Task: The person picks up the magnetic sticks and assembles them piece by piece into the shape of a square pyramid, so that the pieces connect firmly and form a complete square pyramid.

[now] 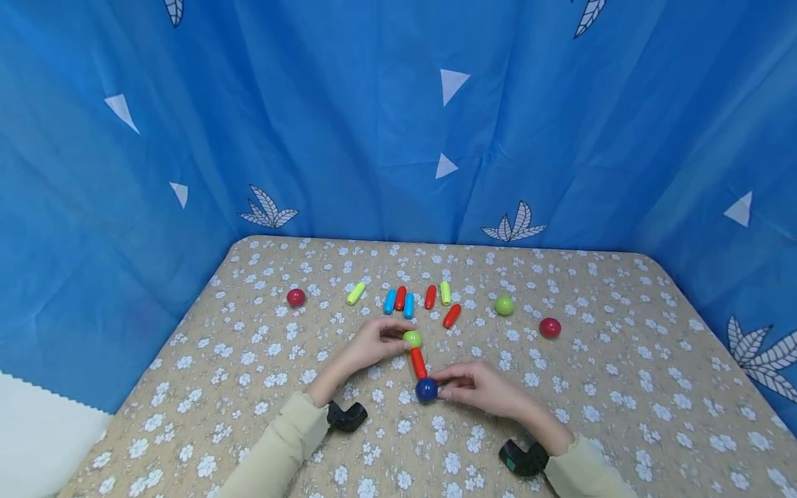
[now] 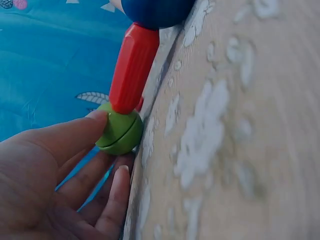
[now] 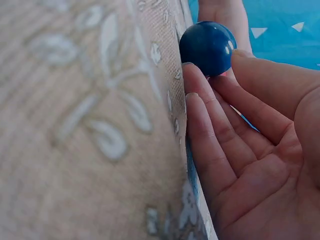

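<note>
A red rod (image 1: pixel 418 364) joins a green ball (image 1: pixel 412 339) at its far end to a dark blue ball (image 1: pixel 426 390) at its near end. My left hand (image 1: pixel 378 342) pinches the green ball between thumb and fingers; a groove runs round that ball in the left wrist view. At the other end, my right hand (image 1: pixel 476 387) holds the blue ball (image 3: pixel 207 48) with thumb and fingertips, its lower fingers resting along the tablecloth. The rod's ridged sides (image 2: pixel 134 67) show plainly in the left wrist view.
Behind the hands lie several loose rods, among them a blue rod (image 1: pixel 409 306), a red rod (image 1: pixel 452 316) and a yellow rod (image 1: pixel 356 293). A red ball (image 1: pixel 296 298) sits left; another green ball (image 1: pixel 504 306) and red ball (image 1: pixel 551 328) sit right. A blue curtain (image 1: pixel 373 124) hangs behind.
</note>
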`<state>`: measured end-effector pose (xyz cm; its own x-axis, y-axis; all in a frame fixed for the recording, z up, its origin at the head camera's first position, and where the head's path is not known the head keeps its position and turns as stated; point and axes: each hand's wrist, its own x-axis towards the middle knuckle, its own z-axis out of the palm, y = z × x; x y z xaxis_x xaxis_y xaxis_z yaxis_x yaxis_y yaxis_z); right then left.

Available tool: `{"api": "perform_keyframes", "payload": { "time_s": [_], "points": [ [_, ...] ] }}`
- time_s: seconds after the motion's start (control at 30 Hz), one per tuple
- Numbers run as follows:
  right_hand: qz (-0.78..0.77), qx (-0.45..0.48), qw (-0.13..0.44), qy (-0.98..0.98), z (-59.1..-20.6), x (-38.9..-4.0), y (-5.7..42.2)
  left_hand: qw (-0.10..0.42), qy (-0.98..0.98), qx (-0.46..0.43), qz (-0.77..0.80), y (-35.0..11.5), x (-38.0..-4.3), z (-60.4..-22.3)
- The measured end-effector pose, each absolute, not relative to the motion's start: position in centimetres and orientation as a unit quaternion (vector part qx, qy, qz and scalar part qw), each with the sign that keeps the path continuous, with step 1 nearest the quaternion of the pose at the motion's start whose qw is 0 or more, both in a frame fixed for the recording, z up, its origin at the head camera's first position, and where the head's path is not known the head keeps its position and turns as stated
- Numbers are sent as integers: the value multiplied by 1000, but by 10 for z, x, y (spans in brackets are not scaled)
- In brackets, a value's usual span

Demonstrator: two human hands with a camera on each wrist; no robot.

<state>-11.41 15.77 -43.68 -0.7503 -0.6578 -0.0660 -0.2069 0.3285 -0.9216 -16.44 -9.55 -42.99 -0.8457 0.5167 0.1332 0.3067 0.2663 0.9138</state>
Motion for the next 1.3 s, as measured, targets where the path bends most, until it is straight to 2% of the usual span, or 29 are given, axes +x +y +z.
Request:
{"api": "perform_keyframes", "payload": {
  "time_s": [0.33,0.5,0.8,1.03,1.3],
  "points": [
    [-507,-316,228,769,-438,-113,157,109,788,245,554,-87,-154,-417],
    [-524,-284,228,770,-435,-119,157,102,792,235,554,-87,-154,-418],
    [-520,-142,148,829,-436,-144,144,92,786,239,562,-85,-148,-418],
    [-481,-138,106,859,-444,-156,121,114,775,237,575,-87,-152,-427],
    [-450,-163,66,876,-446,-156,115,84,794,215,562,-92,-166,-454]
  ]
}}
